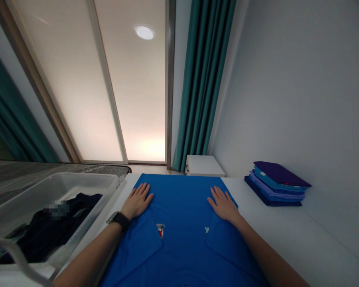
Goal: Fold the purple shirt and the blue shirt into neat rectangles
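- Here, in the head view, a blue shirt (182,235) lies spread flat on a white table (302,239), reaching from the near edge of the picture to the table's far end.
- The left hand (137,201) lies palm down on the shirt's left part, fingers stretched out and together, gripping nothing; a dark wristwatch (118,219) sits on that wrist.
- The right hand (223,205) rests flat on the shirt's right part, fingers spread a little, also gripping nothing.
- Between the hands, nearer the person, the shirt shows a small red-and-white emblem (160,230) and a small white mark (207,229).
- A stack of folded garments (277,183), purple on top over blues and lilac, sits on the table by the wall, well apart from the right hand.
- A clear plastic bin (77,185) to the left holds dark clothing (60,223).
- Teal curtains (203,79) hang beyond a white cabinet (205,165).
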`<state>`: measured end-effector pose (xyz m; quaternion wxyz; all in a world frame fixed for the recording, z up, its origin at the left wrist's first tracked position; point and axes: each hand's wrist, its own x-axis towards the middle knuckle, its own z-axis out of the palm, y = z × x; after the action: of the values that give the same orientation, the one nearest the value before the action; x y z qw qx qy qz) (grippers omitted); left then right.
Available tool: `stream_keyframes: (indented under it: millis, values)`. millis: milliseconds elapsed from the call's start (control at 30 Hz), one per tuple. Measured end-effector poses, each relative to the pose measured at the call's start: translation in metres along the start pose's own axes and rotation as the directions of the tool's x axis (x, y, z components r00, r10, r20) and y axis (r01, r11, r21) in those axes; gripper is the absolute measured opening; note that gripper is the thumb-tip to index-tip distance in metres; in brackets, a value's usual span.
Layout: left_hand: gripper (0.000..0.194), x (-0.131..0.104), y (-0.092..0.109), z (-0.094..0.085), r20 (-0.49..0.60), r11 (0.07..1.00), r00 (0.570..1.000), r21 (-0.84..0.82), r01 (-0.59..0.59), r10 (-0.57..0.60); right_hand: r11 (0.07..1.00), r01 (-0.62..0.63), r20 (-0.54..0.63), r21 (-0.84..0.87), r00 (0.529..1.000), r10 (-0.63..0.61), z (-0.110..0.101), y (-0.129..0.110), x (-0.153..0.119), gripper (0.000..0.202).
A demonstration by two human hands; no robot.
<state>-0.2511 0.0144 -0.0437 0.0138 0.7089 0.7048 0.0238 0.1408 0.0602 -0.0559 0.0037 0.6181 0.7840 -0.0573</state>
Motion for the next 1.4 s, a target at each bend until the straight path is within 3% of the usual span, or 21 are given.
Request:
stream_keyframes:
  millis: [267,433,767,933,1233,1400]
  values:
    - [0.064,0.002,-0.001,0.001,-0.008,1.000,1.000,-0.016,0.004,-0.005,1.000,0.000,0.012,-0.003,1.000,0.000,-0.002,0.001,0.002,0.076]
    - [0.062,0.002,0.001,-0.008,0.019,1.000,1.000,-0.014,-0.006,0.007,1.000,0.005,0.011,0.016,1.000,-0.005,-0.003,0.000,0.007,0.077]
    - [0.050,0.012,-0.004,-0.011,-0.058,0.996,0.998,-0.087,0.010,-0.015,0.990,0.134,-0.012,0.052,0.991,-0.133,-0.006,-0.033,0.022,0.074]
    - [0.050,0.027,-0.012,-0.011,-0.065,0.994,0.997,-0.106,0.031,-0.038,0.984,0.162,-0.014,0.068,0.987,-0.162,-0.004,-0.039,0.032,0.073]
    - [0.052,0.076,-0.038,-0.010,-0.110,0.991,0.993,-0.127,0.028,-0.042,0.986,0.157,-0.031,0.061,0.987,-0.155,-0.004,-0.035,0.056,0.071]
    - [0.048,0.082,-0.045,-0.004,-0.117,0.992,0.991,-0.113,0.053,-0.067,0.988,0.150,-0.025,0.045,0.989,-0.149,0.002,-0.033,0.056,0.073]
